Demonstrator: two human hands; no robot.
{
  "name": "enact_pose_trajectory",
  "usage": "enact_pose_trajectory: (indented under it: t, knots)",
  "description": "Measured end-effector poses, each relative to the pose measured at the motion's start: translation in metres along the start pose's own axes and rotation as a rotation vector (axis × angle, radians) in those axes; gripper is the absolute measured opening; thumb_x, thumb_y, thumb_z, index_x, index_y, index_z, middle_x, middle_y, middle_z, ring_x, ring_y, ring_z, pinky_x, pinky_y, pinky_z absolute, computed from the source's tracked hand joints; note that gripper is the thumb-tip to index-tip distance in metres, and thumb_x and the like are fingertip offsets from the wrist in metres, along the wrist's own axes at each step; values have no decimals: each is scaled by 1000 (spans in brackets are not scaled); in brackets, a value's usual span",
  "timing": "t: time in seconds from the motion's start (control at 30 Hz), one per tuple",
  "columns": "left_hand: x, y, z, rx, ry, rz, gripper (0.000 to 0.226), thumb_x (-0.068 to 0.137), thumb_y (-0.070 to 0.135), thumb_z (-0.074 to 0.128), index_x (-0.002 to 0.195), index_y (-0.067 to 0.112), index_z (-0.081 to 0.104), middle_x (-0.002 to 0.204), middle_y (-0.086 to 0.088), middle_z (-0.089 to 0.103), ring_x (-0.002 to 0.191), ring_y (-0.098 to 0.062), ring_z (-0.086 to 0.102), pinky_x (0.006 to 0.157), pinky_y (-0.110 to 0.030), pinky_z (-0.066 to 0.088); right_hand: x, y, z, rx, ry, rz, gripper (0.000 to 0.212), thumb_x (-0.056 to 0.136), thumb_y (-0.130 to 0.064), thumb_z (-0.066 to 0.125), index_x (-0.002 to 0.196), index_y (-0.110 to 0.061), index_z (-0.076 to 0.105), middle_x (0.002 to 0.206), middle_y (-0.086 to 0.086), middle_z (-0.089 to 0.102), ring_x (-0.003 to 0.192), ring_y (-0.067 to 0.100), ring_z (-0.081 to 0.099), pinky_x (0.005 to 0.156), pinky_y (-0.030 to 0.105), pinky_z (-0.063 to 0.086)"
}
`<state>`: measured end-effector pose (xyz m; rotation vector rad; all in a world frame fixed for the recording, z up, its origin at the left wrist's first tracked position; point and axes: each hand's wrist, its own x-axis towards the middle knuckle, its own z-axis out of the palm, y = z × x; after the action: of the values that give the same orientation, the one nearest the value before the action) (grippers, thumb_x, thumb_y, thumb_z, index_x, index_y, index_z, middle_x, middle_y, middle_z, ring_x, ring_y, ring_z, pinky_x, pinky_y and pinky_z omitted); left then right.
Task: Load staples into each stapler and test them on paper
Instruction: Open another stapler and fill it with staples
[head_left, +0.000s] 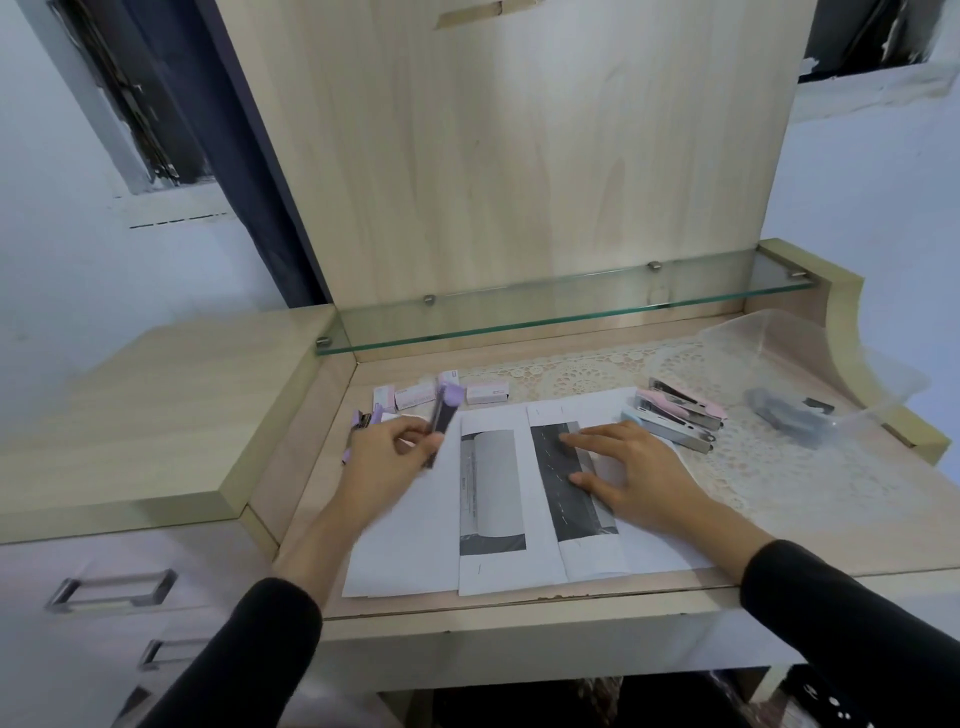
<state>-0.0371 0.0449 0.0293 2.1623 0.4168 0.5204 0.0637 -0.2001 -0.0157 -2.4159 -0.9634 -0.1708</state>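
Note:
My left hand (387, 457) grips a purple stapler (444, 415) and holds it, blurred, above the left edge of the printed sheets (493, 493). My right hand (631, 475) lies flat with straight fingers on the right sheet (571, 499), over its dark printed band. Several small staple boxes (415, 397) stand in a row behind the sheets. To the right of the paper lie pink and light-blue staplers (675, 418) side by side. Another purple piece (358, 421) lies behind my left hand, mostly hidden.
A clear plastic container (779, 364) at the back right holds a dark stapler (789, 415). A lace mat (753, 457) covers the right part of the desk. A glass shelf (545, 312) runs along the back. A raised cabinet top (156, 415) with drawers borders the left.

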Motion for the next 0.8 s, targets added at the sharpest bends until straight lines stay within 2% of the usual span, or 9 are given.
enact_pose_trajectory:
  t: [0.13, 0.27, 0.37, 0.47, 0.53, 0.6, 0.67, 0.73, 0.8]
  knots:
    - [-24, 14, 20, -115, -82, 29, 9, 82, 7, 66, 91, 10, 66, 70, 5, 62, 57, 1, 55, 58, -7, 45, 0, 2, 1, 90, 55, 15, 40, 83, -42, 61, 122, -33, 56, 122, -5, 60, 114, 14, 52, 95, 26, 40]
    - [-41, 23, 34, -135, -171, 42, 12, 83, 6, 64, 93, 12, 65, 72, 7, 59, 57, 7, 52, 60, -8, 46, -1, 4, 2, 146, 128, -4, 33, 85, -31, 61, 117, -26, 61, 114, 0, 65, 105, 18, 60, 90, 32, 48]
    - [-49, 25, 39, -124, -166, 65, 11, 84, 9, 64, 92, 18, 62, 76, 8, 60, 62, 7, 55, 63, -9, 48, 0, 2, -1, 206, 211, -6, 23, 84, -20, 62, 106, -19, 69, 106, 0, 69, 99, 16, 62, 88, 26, 46]
    - [-52, 26, 41, -99, -113, 76, 15, 84, 15, 65, 95, 21, 56, 83, 13, 60, 73, 5, 57, 67, -7, 47, 3, -2, -10, 358, 322, 72, 12, 80, -10, 66, 90, -13, 73, 88, 0, 72, 83, 17, 65, 80, 28, 51]
    - [-53, 27, 43, -64, -71, 105, 19, 84, 16, 65, 96, 20, 52, 85, 13, 60, 78, 4, 57, 70, -5, 45, 2, -11, -20, 473, 346, 107, 8, 80, -9, 67, 82, -13, 73, 78, -3, 70, 73, 12, 63, 70, 16, 50]
    - [-54, 28, 44, -6, -31, 145, 21, 83, 18, 66, 97, 20, 52, 86, 11, 60, 76, 2, 57, 71, -4, 45, -1, -22, -29, 534, 304, 105, 10, 81, -11, 67, 80, -20, 71, 73, -13, 67, 67, 3, 60, 63, 10, 47]
    - [-55, 29, 46, 59, -5, 186, 23, 82, 21, 67, 100, 18, 54, 87, 11, 60, 77, -3, 57, 74, -8, 45, -3, -32, -36, 576, 214, 100, 10, 79, -16, 67, 81, -26, 68, 71, -18, 64, 63, -3, 58, 62, 11, 47]
    - [-56, 32, 48, 93, 23, 211, 24, 81, 23, 68, 99, 20, 53, 87, 12, 58, 78, -5, 56, 75, -7, 43, -3, -37, -40, 680, 113, 121, 12, 75, -21, 71, 86, -26, 68, 73, -10, 68, 60, -1, 58, 64, 19, 51]
    - [-58, 36, 50, 93, 50, 221, 27, 80, 23, 70, 95, 25, 48, 86, 13, 56, 76, -2, 53, 72, -2, 39, -4, -40, -41, 753, 39, 137, 22, 72, -21, 74, 94, -20, 70, 78, -2, 72, 61, 4, 61, 62, 22, 54]
